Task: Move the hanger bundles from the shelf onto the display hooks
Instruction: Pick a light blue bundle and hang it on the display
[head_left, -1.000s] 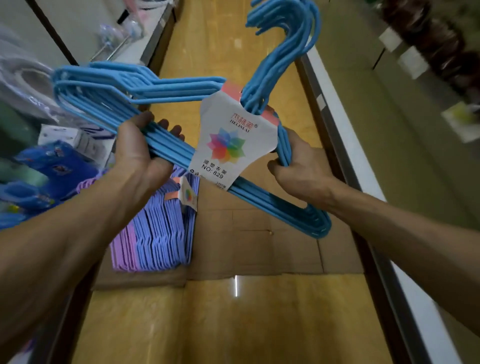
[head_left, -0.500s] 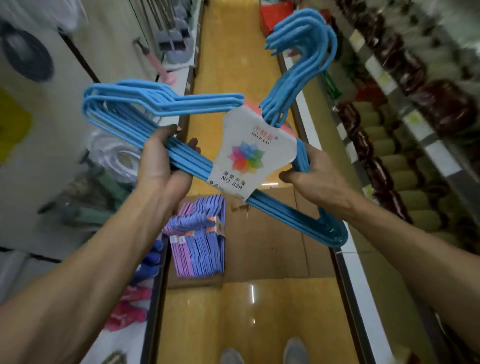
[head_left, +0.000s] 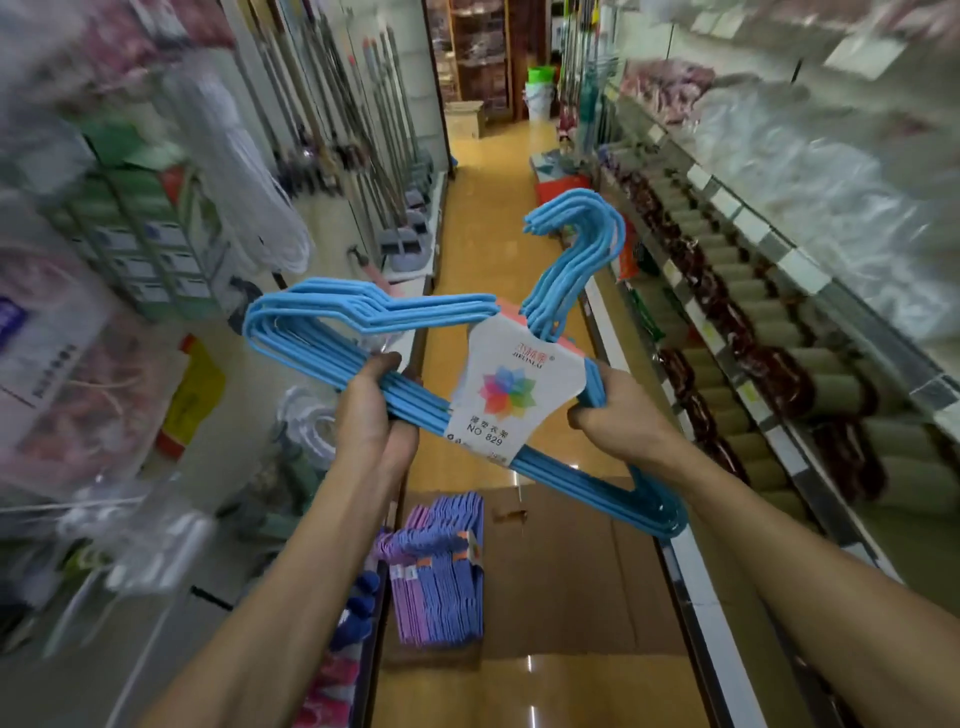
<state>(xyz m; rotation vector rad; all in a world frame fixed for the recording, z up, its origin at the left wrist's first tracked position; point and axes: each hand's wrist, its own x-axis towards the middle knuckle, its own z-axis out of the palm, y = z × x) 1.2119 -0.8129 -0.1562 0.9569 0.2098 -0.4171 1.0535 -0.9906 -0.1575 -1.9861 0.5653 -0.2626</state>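
Shop shelving lines both sides of a narrow aisle with a glossy yellow floor (head_left: 488, 187), and you are looking down its length with both arms stretched out in front of you. You hold a blue hanger bundle (head_left: 363, 358) in the air above the floor, tilted so its hooks point up and away from you and its right shoulder dips low. Your left hand (head_left: 371, 410) grips the bundle's bottom bars left of the label, fingers wrapped over the wires. Your right hand (head_left: 618, 415) clamps the bundle just right of the label, thumb pressed against the card's edge. That white label card (head_left: 511, 387), printed with a multicoloured flower and "NO 829", wraps the necks of the hangers between your two hands.

Below the bundle, a flattened cardboard sheet (head_left: 566, 571) lies on the floor. On its left part sits a stack of purple and blue hanger bundles (head_left: 441, 571), well apart from the one you hold. To the left of the bundle, long-handled mops (head_left: 363, 130) lean against the wall, and blurred packaged goods fill the nearer racks. To its right, rows of dark brown and beige rolls (head_left: 779, 364) sit on a shelf behind white price tags. Beyond the bundle's hooks, at the far end of the aisle, a green bucket (head_left: 540, 78) stands on a white one.
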